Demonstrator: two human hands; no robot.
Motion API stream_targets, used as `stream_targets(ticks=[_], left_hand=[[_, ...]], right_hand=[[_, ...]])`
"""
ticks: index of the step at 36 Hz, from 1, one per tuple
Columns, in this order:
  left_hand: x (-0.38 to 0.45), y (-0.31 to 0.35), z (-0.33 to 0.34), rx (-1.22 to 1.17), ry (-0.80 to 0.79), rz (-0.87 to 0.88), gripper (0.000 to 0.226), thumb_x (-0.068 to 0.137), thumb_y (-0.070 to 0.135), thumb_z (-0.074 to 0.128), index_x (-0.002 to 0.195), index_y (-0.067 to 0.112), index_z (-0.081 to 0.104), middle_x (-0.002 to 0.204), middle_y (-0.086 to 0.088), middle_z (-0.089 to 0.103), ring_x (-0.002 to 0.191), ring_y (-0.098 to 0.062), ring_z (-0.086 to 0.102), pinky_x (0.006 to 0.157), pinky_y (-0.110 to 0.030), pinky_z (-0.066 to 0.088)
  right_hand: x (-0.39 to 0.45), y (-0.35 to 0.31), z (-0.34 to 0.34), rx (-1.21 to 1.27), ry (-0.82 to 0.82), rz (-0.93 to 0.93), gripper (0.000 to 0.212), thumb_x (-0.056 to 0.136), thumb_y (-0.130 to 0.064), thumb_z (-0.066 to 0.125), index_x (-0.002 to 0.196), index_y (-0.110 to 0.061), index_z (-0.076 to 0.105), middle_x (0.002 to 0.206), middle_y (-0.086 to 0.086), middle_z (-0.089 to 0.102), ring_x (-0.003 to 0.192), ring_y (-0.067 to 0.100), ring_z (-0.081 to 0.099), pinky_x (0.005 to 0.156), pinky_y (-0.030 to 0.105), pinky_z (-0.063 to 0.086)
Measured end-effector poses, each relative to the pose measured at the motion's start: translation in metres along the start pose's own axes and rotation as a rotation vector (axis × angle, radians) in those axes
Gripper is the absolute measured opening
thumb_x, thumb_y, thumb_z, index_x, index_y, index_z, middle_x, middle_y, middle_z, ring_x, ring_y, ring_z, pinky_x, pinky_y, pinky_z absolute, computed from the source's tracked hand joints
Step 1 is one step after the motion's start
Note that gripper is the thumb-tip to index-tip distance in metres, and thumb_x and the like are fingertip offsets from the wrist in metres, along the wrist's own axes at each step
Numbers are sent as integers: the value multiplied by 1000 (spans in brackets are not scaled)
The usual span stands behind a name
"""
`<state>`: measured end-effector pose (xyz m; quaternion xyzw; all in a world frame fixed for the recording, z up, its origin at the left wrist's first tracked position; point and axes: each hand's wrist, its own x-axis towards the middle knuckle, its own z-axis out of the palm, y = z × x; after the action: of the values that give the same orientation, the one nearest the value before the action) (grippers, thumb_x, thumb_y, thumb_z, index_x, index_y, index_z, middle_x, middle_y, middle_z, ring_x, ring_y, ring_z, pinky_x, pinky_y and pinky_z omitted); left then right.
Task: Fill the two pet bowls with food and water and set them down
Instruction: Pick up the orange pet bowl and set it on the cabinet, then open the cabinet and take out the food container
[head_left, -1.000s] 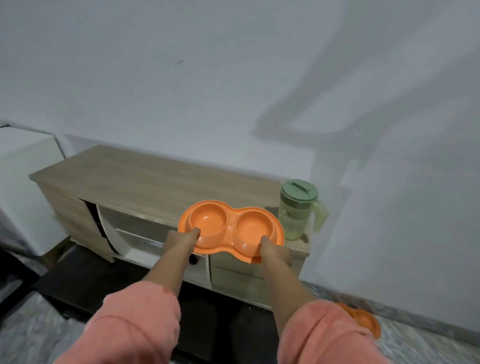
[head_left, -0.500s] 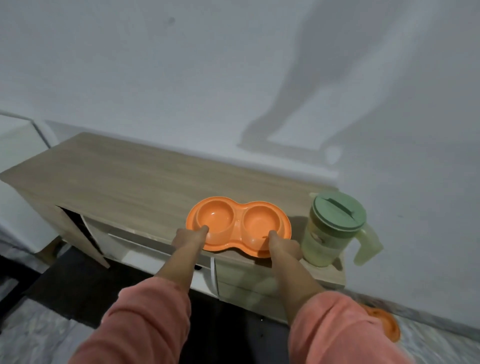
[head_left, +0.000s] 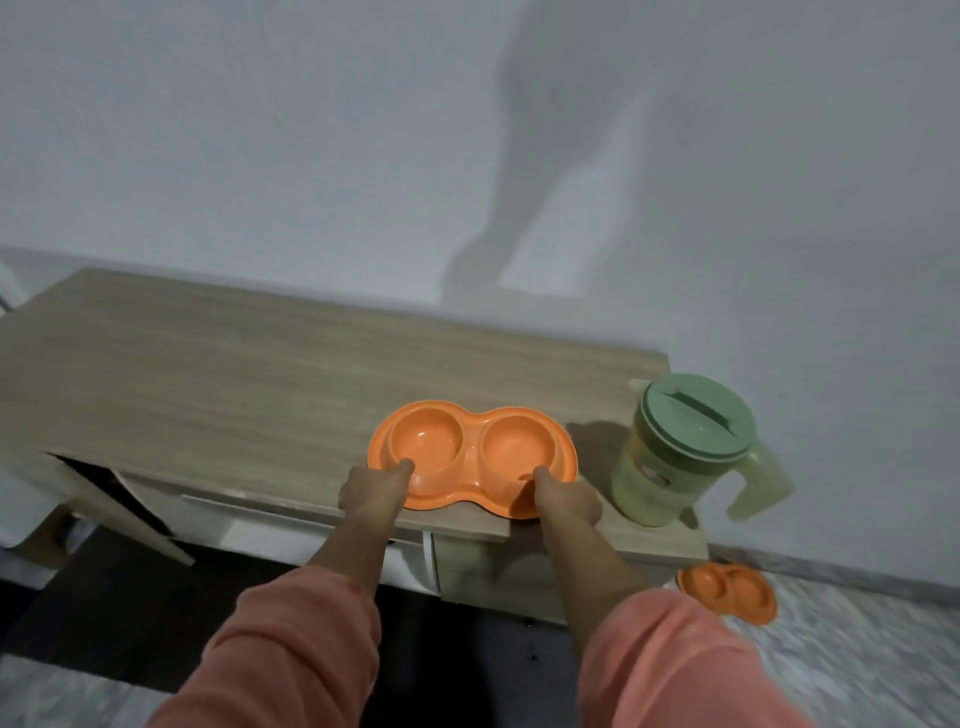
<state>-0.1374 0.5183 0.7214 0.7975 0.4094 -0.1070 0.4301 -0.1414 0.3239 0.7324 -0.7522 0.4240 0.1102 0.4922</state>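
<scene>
An orange double pet bowl (head_left: 470, 452) lies on the wooden cabinet top (head_left: 234, 384), near its front edge. Both of its wells look empty. My left hand (head_left: 371, 493) grips the bowl's near left rim, thumb in the left well. My right hand (head_left: 563, 501) grips the near right rim the same way. A pale green jug (head_left: 675, 457) with a darker green lid stands just right of the bowl, handle pointing right. A second orange double bowl (head_left: 727, 592) lies on the floor at the cabinet's right end.
The white wall (head_left: 467, 156) runs right behind the cabinet. Under the top, a door (head_left: 119, 509) hangs open at the left and drawers sit below my hands. A dark mat (head_left: 104, 613) covers the floor in front; marbled tile shows at the right.
Both hands have carried the orange bowl forward and down onto the cabinet top beside the jug. I have come closer, so the cabinet and jug look larger.
</scene>
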Motion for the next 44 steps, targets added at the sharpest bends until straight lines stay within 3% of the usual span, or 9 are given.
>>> stream_targets(ticks=[10, 14, 19, 24, 28, 32, 36, 40, 44], left_hand=[[11, -9, -3, 106, -34, 94, 70, 88, 59, 48, 119, -3, 59, 120, -21, 62, 114, -38, 57, 90, -37, 44], [7, -20, -10, 123, -29, 180, 59, 96, 46, 40, 116, -5, 62, 119, -23, 62, 114, -39, 55, 93, -38, 43], [5, -33, -13, 166, -25, 340, 34, 93, 21, 45, 109, -5, 59, 116, -24, 60, 111, -38, 53, 93, -39, 41], [-3, -62, -23, 193, -39, 540, 43, 92, 12, 48, 134, 1, 49, 132, -21, 49, 124, -35, 46, 105, -38, 36], [-9, -81, -24, 142, -31, 651, 33, 89, 7, 49, 122, 2, 52, 124, -16, 49, 115, -31, 50, 97, -35, 40], [-13, -96, -16, 150, -85, 604, 23, 88, 7, 52, 110, 2, 54, 119, -16, 49, 106, -33, 54, 90, -36, 42], [-18, -105, 0, 238, -228, 538, 39, 90, 11, 53, 129, 6, 51, 133, -15, 47, 121, -31, 50, 102, -33, 38], [-21, -104, 16, 255, -350, 484, 60, 92, 14, 52, 148, 9, 31, 149, -16, 34, 138, -30, 33, 113, -31, 26], [-22, -100, 32, 260, -399, 448, 69, 94, 17, 51, 153, 12, 17, 154, -15, 26, 143, -29, 25, 114, -31, 23]], right_hand=[[-7, 7, 3, -146, 56, -117, 60, 96, -44, 44, 131, 5, 49, 136, 23, 48, 129, 33, 43, 104, 35, 36], [-25, 22, 9, -198, 71, -153, 46, 99, -31, 37, 127, 3, 51, 133, 21, 49, 127, 32, 40, 103, 31, 33], [-30, 31, 12, -248, -6, -217, 38, 94, -18, 44, 126, 0, 53, 130, 17, 52, 120, 30, 49, 88, 27, 39], [-50, 47, 19, -385, 19, -329, 45, 98, -16, 38, 138, 5, 36, 143, 22, 38, 135, 33, 33, 108, 30, 28], [-53, 56, 24, -423, 35, -345, 48, 96, -20, 42, 136, 6, 36, 142, 21, 39, 134, 33, 34, 107, 36, 31], [-51, 61, 25, -568, 16, -348, 45, 97, -23, 37, 128, 8, 45, 139, 19, 40, 132, 30, 35, 108, 35, 30], [-51, 64, 19, -716, -20, -387, 45, 97, -26, 37, 130, 4, 43, 139, 14, 37, 132, 29, 33, 110, 40, 31], [-49, 67, 13, -808, -46, -432, 47, 94, -23, 41, 135, 1, 38, 147, 13, 29, 138, 29, 28, 113, 43, 28], [-49, 70, 10, -890, -63, -434, 56, 94, -23, 39, 146, -5, 26, 156, 9, 18, 146, 24, 16, 117, 44, 22]])
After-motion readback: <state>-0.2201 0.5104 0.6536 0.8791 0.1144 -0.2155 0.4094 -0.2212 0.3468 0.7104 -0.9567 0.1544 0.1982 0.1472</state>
